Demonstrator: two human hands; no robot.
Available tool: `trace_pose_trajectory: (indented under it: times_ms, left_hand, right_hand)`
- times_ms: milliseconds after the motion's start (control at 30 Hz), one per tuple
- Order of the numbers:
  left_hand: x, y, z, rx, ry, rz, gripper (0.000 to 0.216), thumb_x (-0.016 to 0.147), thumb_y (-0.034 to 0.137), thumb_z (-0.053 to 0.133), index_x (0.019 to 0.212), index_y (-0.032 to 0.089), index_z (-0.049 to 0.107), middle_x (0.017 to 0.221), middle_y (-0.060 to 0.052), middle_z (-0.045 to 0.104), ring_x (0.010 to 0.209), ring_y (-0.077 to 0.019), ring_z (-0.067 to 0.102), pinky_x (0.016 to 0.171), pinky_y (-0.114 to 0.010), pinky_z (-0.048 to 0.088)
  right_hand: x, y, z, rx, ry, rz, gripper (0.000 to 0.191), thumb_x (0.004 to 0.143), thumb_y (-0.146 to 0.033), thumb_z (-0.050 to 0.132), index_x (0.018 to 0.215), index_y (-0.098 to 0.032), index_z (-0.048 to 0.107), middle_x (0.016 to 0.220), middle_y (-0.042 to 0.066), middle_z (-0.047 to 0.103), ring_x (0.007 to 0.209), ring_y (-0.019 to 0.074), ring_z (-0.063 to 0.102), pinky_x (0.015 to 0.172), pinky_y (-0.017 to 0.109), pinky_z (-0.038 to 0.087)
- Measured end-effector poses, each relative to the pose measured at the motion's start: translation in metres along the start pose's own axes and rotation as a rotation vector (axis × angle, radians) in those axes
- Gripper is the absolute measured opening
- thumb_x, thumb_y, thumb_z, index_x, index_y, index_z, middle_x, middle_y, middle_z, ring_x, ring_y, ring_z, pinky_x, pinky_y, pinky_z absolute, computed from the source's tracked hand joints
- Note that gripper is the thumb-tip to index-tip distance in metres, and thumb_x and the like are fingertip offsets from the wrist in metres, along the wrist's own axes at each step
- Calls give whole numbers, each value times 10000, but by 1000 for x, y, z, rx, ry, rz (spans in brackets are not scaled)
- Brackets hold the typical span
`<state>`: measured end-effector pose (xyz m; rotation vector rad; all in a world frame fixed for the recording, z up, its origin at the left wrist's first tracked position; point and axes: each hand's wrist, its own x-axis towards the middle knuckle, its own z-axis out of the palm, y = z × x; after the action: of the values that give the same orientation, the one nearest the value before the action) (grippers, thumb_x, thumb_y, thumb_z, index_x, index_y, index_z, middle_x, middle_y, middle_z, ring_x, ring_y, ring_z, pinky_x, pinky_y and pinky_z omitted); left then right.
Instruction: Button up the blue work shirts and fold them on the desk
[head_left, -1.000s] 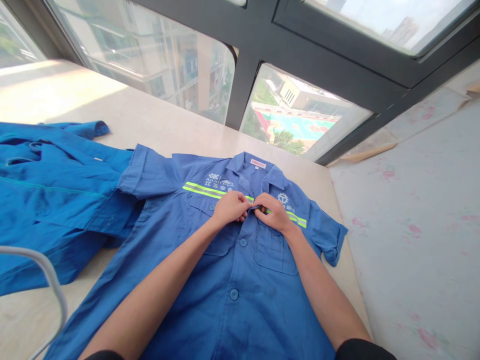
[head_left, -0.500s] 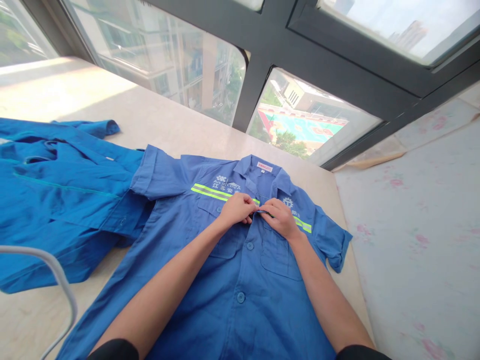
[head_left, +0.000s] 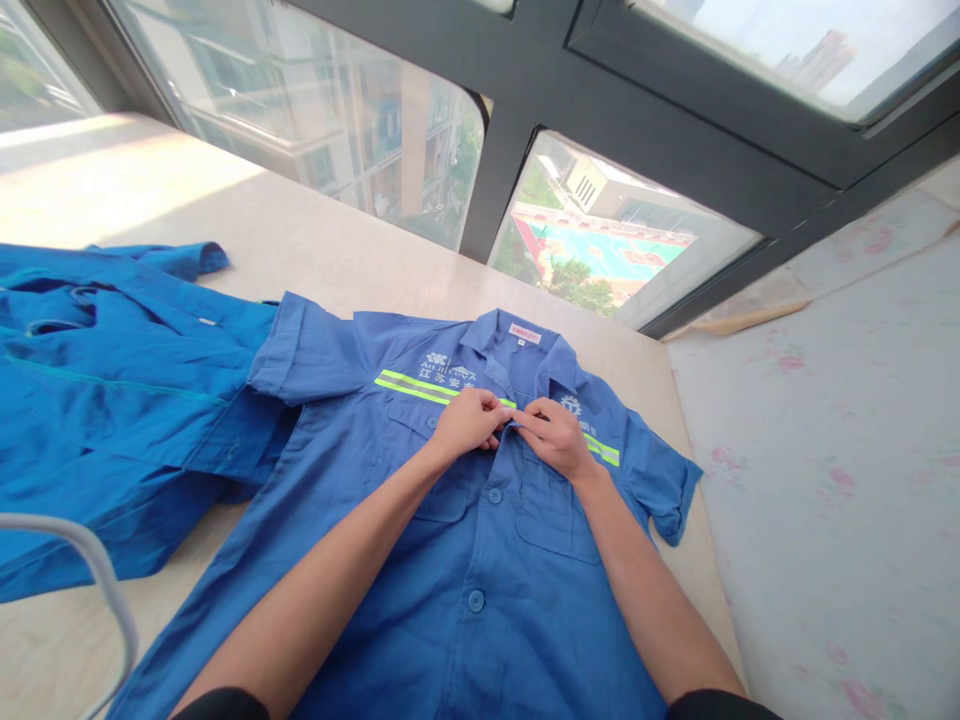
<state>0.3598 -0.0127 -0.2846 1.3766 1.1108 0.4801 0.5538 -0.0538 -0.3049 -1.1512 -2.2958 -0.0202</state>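
Note:
A blue short-sleeved work shirt (head_left: 442, 560) lies front side up, its collar toward the window. Reflective yellow-green strips cross its chest, with white printing above them. My left hand (head_left: 471, 422) pinches the edge of the front placket at chest height. Close beside it, my right hand (head_left: 553, 435) grips the other side of the same placket, fingertips nearly meeting the left ones. Whatever button or buttonhole is between the fingers is hidden. Below the hands, a button (head_left: 494, 496) and a lower button (head_left: 476, 601) show on the placket.
Brighter blue garments (head_left: 112, 400) lie heaped at the left on the pale sill (head_left: 315, 250). A white curved tube or cable (head_left: 105, 570) rises at the lower left. Grey window frames (head_left: 517, 100) stand behind, and a flowered wall (head_left: 825, 480) bounds the right.
The whole view has shifted slightly. Both hands stay at the same spot on the placket, and the right fingers have moved a little in their grip.

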Motion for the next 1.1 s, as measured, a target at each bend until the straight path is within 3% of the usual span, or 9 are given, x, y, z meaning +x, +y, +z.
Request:
trace_pose_trajectory:
  times_ms: [300,500,667,1000,1100]
  left_hand:
    - [0,-1,2,183,64,16,234,877,286,560,678,169,596,582,-3,651,529,-123,641,545,-195,485]
    - [2,-2,1,143,26,-3,223,887,251,524,692,166,588,595,4,638,501,-118,626,513,-198,474]
    - [-1,-6,-3,160,-4,73,234,862,299,520,703,160,620,550,12,615,531,-135,636,539,-209,482]
    - [-7,-5,-4,196,-19,87,186,741,177,540,862,153,678,661,4,687,556,-131,636,545,-205,472]
    - [-10,-2,-2,330,47,138,194,754,167,553,884,161,696,693,-18,698,626,-156,651,608,-227,483]
  right_hand:
    - [3,-3,1,11,-24,-16,264,945,-179,528,1108,-253,722,809,57,602,735,172,548,656,299,464]
    - [4,-2,2,55,-54,11,293,945,-179,517,1156,-263,703,842,62,604,760,181,559,690,312,482]
    - [4,0,3,40,-67,-12,307,949,-172,513,1181,-267,692,864,62,605,784,181,565,696,303,482]
    - [1,7,9,109,-60,18,311,925,-178,564,1180,-290,703,860,46,595,788,173,564,700,297,482]
    - [0,9,9,118,-62,20,290,930,-196,570,1167,-285,711,840,40,596,773,166,565,686,290,483]
